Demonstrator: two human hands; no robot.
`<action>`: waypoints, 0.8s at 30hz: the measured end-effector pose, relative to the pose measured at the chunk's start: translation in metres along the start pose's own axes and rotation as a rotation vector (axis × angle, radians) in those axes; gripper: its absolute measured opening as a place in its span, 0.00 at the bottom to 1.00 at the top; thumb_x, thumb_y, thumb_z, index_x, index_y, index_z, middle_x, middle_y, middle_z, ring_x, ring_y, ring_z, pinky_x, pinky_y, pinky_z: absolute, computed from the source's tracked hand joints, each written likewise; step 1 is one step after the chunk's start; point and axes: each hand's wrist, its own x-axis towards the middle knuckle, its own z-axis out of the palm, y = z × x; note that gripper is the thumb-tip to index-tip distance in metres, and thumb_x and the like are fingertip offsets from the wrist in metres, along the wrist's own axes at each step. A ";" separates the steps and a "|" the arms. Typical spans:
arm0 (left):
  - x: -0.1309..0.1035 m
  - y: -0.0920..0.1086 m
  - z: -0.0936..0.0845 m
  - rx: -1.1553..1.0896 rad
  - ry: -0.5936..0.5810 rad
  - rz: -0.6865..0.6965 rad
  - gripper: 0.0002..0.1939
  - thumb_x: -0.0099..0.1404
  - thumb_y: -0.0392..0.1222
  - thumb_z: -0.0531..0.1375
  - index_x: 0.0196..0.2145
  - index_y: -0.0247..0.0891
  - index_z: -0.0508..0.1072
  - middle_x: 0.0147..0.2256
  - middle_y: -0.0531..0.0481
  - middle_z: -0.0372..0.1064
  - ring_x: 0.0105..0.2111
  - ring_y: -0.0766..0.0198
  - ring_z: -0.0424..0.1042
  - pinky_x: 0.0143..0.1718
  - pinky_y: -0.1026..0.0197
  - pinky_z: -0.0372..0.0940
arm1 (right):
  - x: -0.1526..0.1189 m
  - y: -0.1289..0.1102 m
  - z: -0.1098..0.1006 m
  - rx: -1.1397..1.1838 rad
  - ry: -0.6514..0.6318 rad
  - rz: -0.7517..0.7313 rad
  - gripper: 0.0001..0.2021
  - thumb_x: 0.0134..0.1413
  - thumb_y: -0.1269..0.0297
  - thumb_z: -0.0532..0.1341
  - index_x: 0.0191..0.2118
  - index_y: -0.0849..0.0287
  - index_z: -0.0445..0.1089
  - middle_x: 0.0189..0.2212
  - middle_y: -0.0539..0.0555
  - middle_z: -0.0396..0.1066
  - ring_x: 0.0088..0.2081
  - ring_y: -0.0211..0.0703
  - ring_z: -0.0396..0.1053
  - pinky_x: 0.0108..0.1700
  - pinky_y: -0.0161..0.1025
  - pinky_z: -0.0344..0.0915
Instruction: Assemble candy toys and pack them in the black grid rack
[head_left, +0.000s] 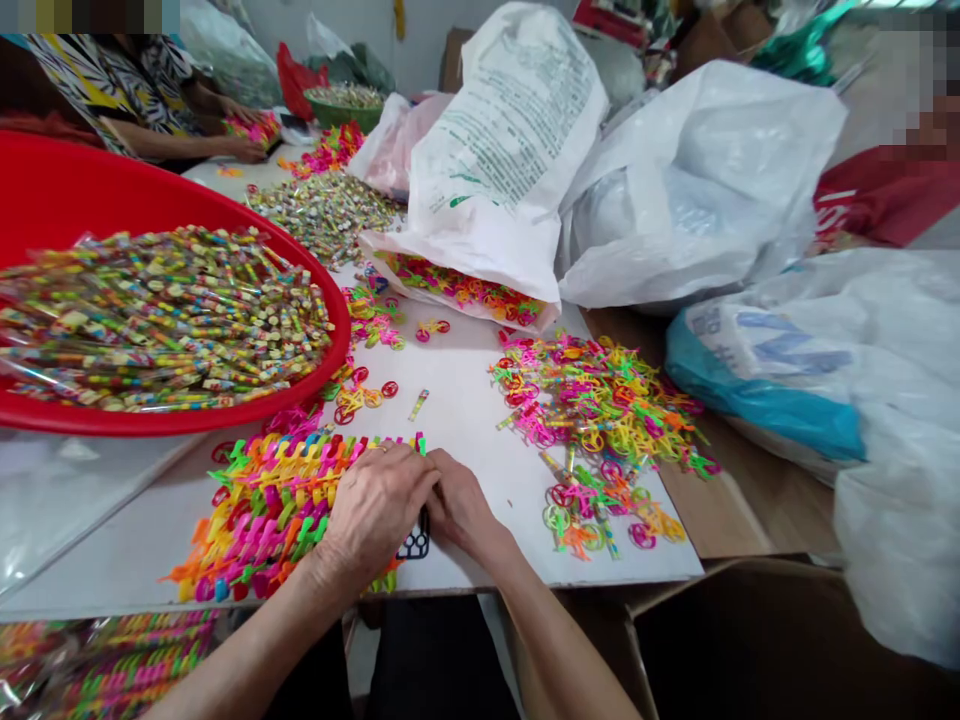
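Rows of bright plastic toy pieces (277, 500) in pink, yellow, green and orange stand packed in a black holed rack (412, 540), whose right end shows bare holes. Across the right part of the rows lies my left hand (379, 495), its fingers bent and closed toward the rack's right end. My right hand (457, 500) meets it there with thumb and fingers pinched together. What sits between the fingertips is hidden; a bit of green plastic (421, 443) shows just beyond them. A small printed tube (419, 404) lies on the table ahead of the hands.
A red basin (341, 320) full of wrapped printed tubes stands at left. Loose plastic pieces (600, 400) are heaped at right. More spill from a white sack (502, 150); plastic bags (705, 180) line the right. At the far left end, a person's hands (244, 145) handle similar pieces.
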 end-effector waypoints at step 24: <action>-0.018 -0.015 0.008 -0.210 0.061 0.201 0.11 0.66 0.31 0.48 0.32 0.37 0.69 0.27 0.50 0.65 0.30 0.65 0.65 0.34 0.64 0.62 | 0.112 0.079 -0.149 -0.675 0.012 0.315 0.15 0.51 0.80 0.49 0.40 0.66 0.69 0.41 0.66 0.68 0.43 0.50 0.67 0.40 0.40 0.61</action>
